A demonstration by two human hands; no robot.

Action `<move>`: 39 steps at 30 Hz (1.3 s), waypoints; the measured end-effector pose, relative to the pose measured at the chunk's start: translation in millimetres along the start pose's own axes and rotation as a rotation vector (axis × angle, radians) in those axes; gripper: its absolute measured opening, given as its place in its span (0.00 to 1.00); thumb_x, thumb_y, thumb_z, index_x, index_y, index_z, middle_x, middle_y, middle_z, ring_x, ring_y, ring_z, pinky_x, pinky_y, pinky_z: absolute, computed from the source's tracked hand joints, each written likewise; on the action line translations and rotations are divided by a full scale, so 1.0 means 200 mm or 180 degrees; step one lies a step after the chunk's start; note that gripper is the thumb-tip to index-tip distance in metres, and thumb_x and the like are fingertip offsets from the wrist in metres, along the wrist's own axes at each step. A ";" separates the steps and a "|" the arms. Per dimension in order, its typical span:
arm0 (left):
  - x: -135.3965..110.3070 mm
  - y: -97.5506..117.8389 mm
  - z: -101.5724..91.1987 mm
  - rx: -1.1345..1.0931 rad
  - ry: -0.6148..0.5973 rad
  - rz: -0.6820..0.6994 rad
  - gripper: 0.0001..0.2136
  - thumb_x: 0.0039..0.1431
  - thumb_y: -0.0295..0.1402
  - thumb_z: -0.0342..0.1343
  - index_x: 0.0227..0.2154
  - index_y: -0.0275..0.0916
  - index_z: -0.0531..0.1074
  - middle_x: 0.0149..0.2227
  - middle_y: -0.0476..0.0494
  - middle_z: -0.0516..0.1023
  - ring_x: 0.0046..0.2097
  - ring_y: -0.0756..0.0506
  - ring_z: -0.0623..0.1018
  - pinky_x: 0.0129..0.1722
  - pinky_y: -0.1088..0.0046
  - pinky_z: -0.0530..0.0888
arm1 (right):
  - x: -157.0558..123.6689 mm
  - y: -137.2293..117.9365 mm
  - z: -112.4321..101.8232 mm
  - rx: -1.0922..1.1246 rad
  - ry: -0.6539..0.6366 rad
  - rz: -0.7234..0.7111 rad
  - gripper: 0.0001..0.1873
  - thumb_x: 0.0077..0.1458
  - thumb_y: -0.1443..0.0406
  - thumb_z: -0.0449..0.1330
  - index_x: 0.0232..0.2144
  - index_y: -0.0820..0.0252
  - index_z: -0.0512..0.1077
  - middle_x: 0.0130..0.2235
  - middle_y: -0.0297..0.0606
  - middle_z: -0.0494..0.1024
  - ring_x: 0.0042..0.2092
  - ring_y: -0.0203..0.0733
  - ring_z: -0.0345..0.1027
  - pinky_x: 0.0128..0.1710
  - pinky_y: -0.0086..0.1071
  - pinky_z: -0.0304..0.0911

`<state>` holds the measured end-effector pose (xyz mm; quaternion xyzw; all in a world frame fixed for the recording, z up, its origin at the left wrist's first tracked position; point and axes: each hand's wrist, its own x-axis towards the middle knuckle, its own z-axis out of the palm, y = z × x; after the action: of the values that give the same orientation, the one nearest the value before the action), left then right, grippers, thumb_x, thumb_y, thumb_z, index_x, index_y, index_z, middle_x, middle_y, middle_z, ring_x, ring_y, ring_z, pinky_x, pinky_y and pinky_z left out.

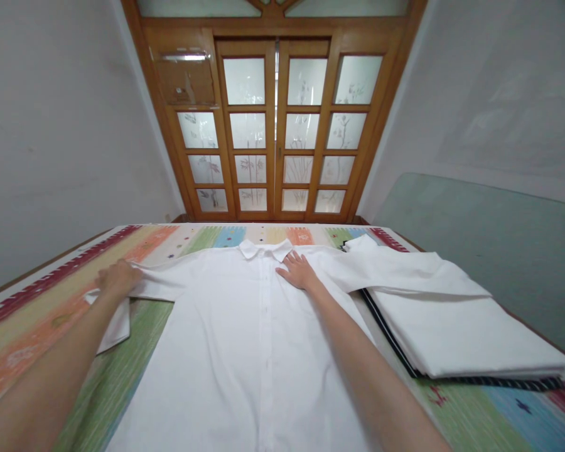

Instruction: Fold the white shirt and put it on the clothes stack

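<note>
A white button-up shirt [226, 339] lies front side up, its collar [265, 250] at the far end and its button strip running down the middle. On the left, my left hand [118, 277] is closed around the shirt's sleeve, whose cuff end [117, 326] hangs down and folds back below the hand. My right hand [297, 270] rests flat with fingers spread on the shirt front, just right of the collar. The other sleeve [405, 270] stretches right, over a stack of folded white cloth [471, 333].
Under the shirt is a striped, multicoloured cloth [66, 314] covering the table. Dark striped fabric [390, 339] shows beneath the folded stack. A pale green panel [480, 232] leans by the right wall. Wooden doors with glass panes [277, 125] stand beyond the far edge.
</note>
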<state>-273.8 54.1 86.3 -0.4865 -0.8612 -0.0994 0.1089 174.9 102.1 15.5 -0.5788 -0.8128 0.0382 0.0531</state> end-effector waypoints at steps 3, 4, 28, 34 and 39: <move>-0.09 0.24 -0.01 -0.0293 0.0258 0.0300 0.25 0.54 0.30 0.44 0.54 0.23 0.63 0.57 0.22 0.68 0.56 0.26 0.67 0.48 0.48 0.69 | 0.00 0.00 0.00 -0.0013 -0.0018 0.0011 0.34 0.65 0.49 0.39 0.65 0.62 0.54 0.69 0.43 0.48 0.69 0.51 0.34 0.65 0.48 0.32; -0.12 0.34 -0.01 -0.0468 0.0289 0.0532 0.26 0.54 0.29 0.44 0.56 0.23 0.61 0.60 0.23 0.65 0.59 0.27 0.65 0.53 0.48 0.66 | 0.00 0.00 0.00 -0.0021 -0.0043 0.0018 0.34 0.65 0.49 0.39 0.66 0.61 0.53 0.69 0.43 0.47 0.69 0.51 0.34 0.65 0.48 0.32; -0.83 1.29 0.24 -0.1237 -0.0456 0.2341 0.19 0.65 0.35 0.45 0.55 0.33 0.64 0.60 0.31 0.67 0.65 0.39 0.62 0.62 0.61 0.59 | 0.00 0.01 0.03 0.0024 0.0659 0.1391 0.29 0.61 0.70 0.38 0.59 0.80 0.63 0.61 0.63 0.62 0.64 0.57 0.51 0.62 0.46 0.42; -0.84 1.30 0.23 -0.1254 -0.0423 0.2112 0.18 0.65 0.35 0.42 0.53 0.33 0.65 0.55 0.28 0.72 0.60 0.39 0.69 0.56 0.63 0.67 | 0.01 0.01 0.04 0.0133 0.0482 0.1317 0.31 0.63 0.64 0.36 0.65 0.70 0.54 0.67 0.50 0.51 0.68 0.54 0.42 0.63 0.49 0.36; -0.84 1.30 0.24 -0.1282 -0.0437 0.2078 0.22 0.65 0.36 0.43 0.56 0.27 0.62 0.60 0.23 0.66 0.64 0.37 0.63 0.59 0.63 0.64 | 0.02 -0.01 0.04 0.0244 0.0366 0.1565 0.37 0.63 0.56 0.35 0.67 0.78 0.46 0.69 0.52 0.43 0.69 0.52 0.34 0.65 0.46 0.31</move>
<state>30.8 62.4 9.0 -0.7521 -0.6296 -0.1938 -0.0207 170.3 105.4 8.3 -0.7579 -0.6413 0.0478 0.1103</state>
